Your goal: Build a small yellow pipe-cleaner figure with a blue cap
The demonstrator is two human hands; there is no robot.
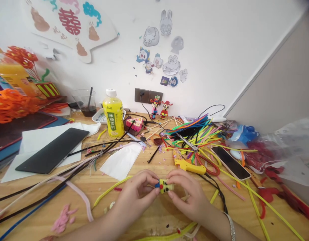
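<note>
A person's left hand (138,190) and right hand (191,194) met over a wooden table (241,212), gripping one small figure (164,186) between them. The left thumb and fingertips pinched its blue end, while the right thumb and fingertips closed on its pale yellow end; the middle, marked with black and red, showed in the gap between the hands. A silvery bracelet (231,226) circled the right wrist.

Just beyond the right hand lay a yellow glue gun (191,166), with an open pair of scissors (192,144) farther out, against a heap of colored pipe cleaners (202,132). To that hand's right, a phone (231,163) rested with its dark screen up, and a clear plastic bag (285,144) sat farther off in the same direction.

Just past the left hand lay a piece of white paper (123,162). To its left, loose pink scraps (62,219) were scattered near the forearm, and a flat black panel (54,150) lay on sheets farther away. A yellow drink bottle (113,115) with a white cap stood well beyond the left hand, with a clear cup (87,103) of dark liquid behind it and orange flowers (15,105) at the far left.

Straight ahead of both hands, two standing dolls (166,110) in red and other bright colors were posed near the wall, below a group of stickers (171,65).
</note>
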